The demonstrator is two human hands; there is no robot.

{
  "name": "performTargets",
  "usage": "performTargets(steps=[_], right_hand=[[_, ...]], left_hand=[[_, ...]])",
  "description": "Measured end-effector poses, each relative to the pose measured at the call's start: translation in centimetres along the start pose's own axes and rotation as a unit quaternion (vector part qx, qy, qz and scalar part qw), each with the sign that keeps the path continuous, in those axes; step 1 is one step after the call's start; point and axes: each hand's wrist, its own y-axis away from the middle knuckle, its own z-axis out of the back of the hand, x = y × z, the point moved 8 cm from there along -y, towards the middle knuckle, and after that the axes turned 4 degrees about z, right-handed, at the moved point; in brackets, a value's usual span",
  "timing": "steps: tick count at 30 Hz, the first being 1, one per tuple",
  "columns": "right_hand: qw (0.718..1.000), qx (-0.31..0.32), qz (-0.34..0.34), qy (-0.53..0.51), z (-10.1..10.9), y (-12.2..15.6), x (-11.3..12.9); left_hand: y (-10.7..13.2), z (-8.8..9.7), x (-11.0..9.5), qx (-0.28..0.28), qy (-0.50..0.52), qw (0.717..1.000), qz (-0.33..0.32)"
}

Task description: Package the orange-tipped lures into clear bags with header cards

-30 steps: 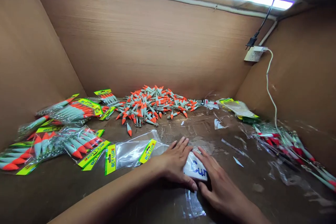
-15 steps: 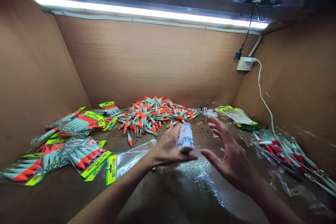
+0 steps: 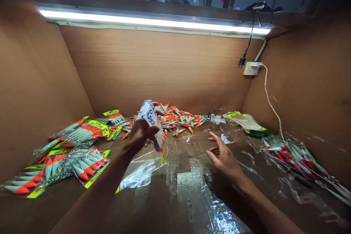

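Observation:
In my left hand (image 3: 141,131) is a pale block (image 3: 148,115) with blue handwriting, tilted, the thumb lying across its near side. Orange-and-white tips show along the block's lower right edge; I cannot tell whether they belong to it. Just below it, a flat clear plastic bag (image 3: 139,175) lies on the table. A narrow yellow strip (image 3: 163,153) stands out beneath the block. My right hand (image 3: 225,159) hovers to the right, holding nothing, its index finger stretched out and the others partly curled. Behind the block, a heap of orange-and-white fishing lures (image 3: 181,119) is partly hidden.
Bagged lures with yellow cards (image 3: 85,129) pile up at the left. Flat yellow-topped packaging (image 3: 245,120) lies at the back right, with red-and-white lures (image 3: 298,157) nearer me. A white cable (image 3: 271,106) hangs from the wall socket (image 3: 251,68). White scraps (image 3: 225,139) lie right of centre.
My left hand has carried the block left and tilted it, so more of its writing shows. My right hand has dropped slightly and turned. The clear bag's printed yellow card no longer shows at the left.

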Motion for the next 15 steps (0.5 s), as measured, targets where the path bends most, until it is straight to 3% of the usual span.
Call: performTargets(steps=[5,8,10,15], right_hand=[[1.0,0.011,0.003,-0.004,-0.5,0.1,0.1],[1.0,0.013,0.001,-0.007,-0.8,0.1,-0.3],[1.0,0.011,0.0,-0.007,-0.8,0.1,-0.5],[1.0,0.017,0.0,0.005,-0.7,0.1,-0.4]], left_hand=[[0.6,-2.5,-0.3,0.086,0.029,0.994,0.055],[1.6,-3.2,-0.7,0.086,0.077,0.992,0.046],[2.1,-2.5,-1.0,0.071,0.082,0.994,0.034],[2.0,2.0,-2.0,-0.033,0.08,0.995,-0.056]])
